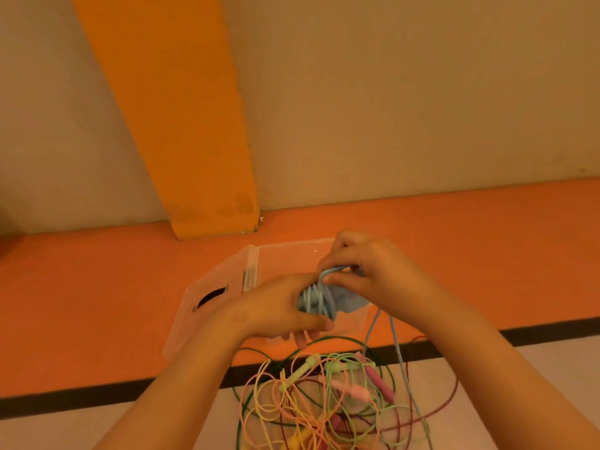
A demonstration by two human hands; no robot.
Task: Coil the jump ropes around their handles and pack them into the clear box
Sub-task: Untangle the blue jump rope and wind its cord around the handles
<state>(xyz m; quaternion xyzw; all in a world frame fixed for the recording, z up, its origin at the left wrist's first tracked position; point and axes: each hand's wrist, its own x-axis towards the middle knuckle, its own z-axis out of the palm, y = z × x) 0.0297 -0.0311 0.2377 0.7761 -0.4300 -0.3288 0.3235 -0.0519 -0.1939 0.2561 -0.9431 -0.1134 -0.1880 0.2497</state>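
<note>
Blue rope (316, 298): left hand (276, 306) grips, right hand (373, 267) pinches | orange floor (97, 287) | beige wall (389, 92)

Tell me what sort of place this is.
Probably an indoor gym or playroom: an orange floor with a black line, a wall with an orange stripe, and a tangle of coloured jump ropes beside a clear box.

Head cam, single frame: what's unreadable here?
1. Handles: head view, mostly covered by the coiled blue rope and the gripping left hand; shape unclear.
2. Inside of the clear box: head view, blocked by both hands, the right hand pinching rope; contents unknown.
3. Rope pile: head view, tangled and cut by the bottom edge; count unclear.
</note>
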